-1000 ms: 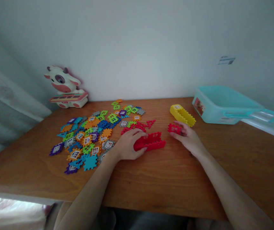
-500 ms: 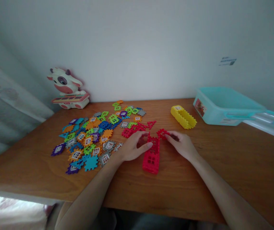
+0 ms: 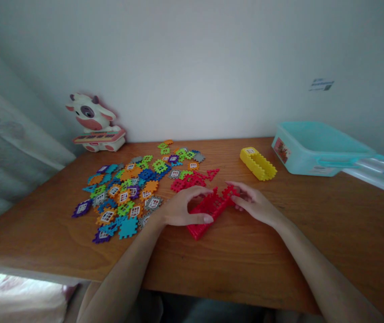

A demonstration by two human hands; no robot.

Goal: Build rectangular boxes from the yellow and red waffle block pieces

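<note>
A long red block structure (image 3: 199, 229), built from toothed plastic panels, lies slanted on the table between my hands. My left hand (image 3: 185, 207) grips it from the left, thumb across its near side and fingers at its far side. At the far right end, my right hand (image 3: 252, 202) pinches a red toothed panel (image 3: 229, 192) against the structure; whether the teeth interlock I cannot tell. Loose red panels (image 3: 187, 182) lie just beyond my left hand, with a red triangular piece (image 3: 212, 173) beside them.
Many-coloured toothed panels (image 3: 124, 197) cover the table's left part. A yellow block structure (image 3: 258, 164) sits back right, near a turquoise bin (image 3: 322, 150) with a clear lid (image 3: 376, 172) leaning beside it. A cow toy keyboard (image 3: 97, 128) stands back left.
The red structure has turned, its near end swinging left and its far end right. My right hand has brought the red panel against it, and my left thumb has moved nearer.
</note>
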